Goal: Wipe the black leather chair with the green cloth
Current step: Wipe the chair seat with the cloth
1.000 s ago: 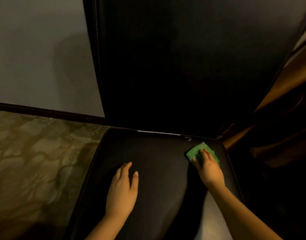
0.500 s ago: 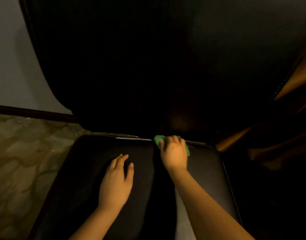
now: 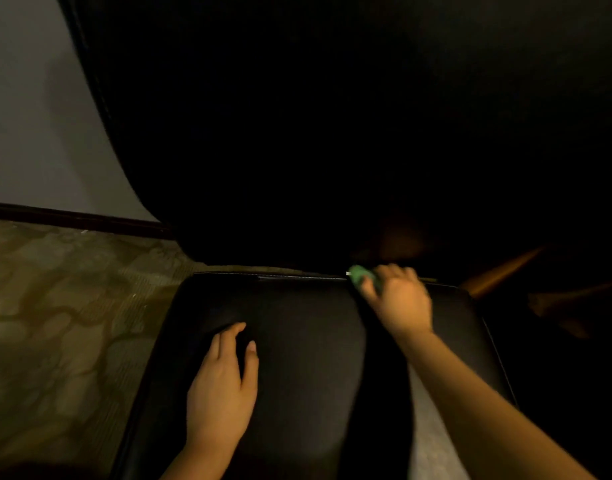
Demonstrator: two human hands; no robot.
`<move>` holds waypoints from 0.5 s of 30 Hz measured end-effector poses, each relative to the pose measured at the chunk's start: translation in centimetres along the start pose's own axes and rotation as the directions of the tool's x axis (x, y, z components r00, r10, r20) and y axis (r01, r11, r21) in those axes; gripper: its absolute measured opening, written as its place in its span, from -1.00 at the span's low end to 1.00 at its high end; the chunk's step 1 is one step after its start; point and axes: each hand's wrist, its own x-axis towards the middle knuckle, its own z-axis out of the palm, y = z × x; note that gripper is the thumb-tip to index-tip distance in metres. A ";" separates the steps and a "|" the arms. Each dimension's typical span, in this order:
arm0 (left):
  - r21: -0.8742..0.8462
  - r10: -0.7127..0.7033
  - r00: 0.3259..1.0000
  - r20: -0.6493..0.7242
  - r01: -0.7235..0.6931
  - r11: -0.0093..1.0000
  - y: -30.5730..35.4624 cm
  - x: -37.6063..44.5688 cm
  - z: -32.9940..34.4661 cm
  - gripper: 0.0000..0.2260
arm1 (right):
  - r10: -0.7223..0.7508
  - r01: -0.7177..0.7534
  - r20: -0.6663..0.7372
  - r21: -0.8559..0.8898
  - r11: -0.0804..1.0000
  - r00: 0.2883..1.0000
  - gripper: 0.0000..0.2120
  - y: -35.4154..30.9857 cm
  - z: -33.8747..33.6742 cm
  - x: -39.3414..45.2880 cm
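Observation:
The black leather chair fills most of the view: its seat point(image 3: 308, 327) lies in front of me and its tall dark backrest point(image 3: 332, 133) rises behind. My right hand point(image 3: 399, 299) presses the green cloth point(image 3: 359, 274) against the back edge of the seat, right of centre, where seat and backrest meet. Only a small bunched corner of the cloth shows past my fingers. My left hand point(image 3: 223, 389) lies flat on the left part of the seat, fingers spread, holding nothing.
A patterned beige carpet point(image 3: 62, 323) lies left of the chair. A pale wall point(image 3: 30, 116) with a dark baseboard point(image 3: 72, 218) stands behind it. Dim wooden furniture point(image 3: 505, 271) is at the right of the seat.
My right hand has carried the cloth from the seat's back right corner leftward along the back edge. The left hand has stayed flat on the seat. My view has shifted.

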 end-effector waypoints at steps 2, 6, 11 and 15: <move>0.001 0.042 0.999 0.016 -0.042 0.999 -0.4 0.1 0.2 -0.65 | 0.108 -0.108 0.006 -0.005 0.994 0.994 -0.70 0.3 -0.1 0.2; 0.049 0.094 0.992 0.085 -0.098 0.994 -1.5 0.3 0.8 -0.63 | -0.076 0.063 0.085 0.148 0.987 0.994 -0.73 -10.1 3.2 0.1; 0.205 0.060 0.949 0.310 -0.129 0.970 -1.8 0.6 0.1 -0.39 | -0.385 0.322 0.177 0.305 0.896 0.906 -0.67 -19.1 4.9 0.5; 0.209 0.152 0.962 0.225 -0.200 0.957 -2.8 0.1 0.4 -0.43 | -0.231 0.216 0.073 0.163 0.963 0.970 -0.72 -9.4 3.5 0.2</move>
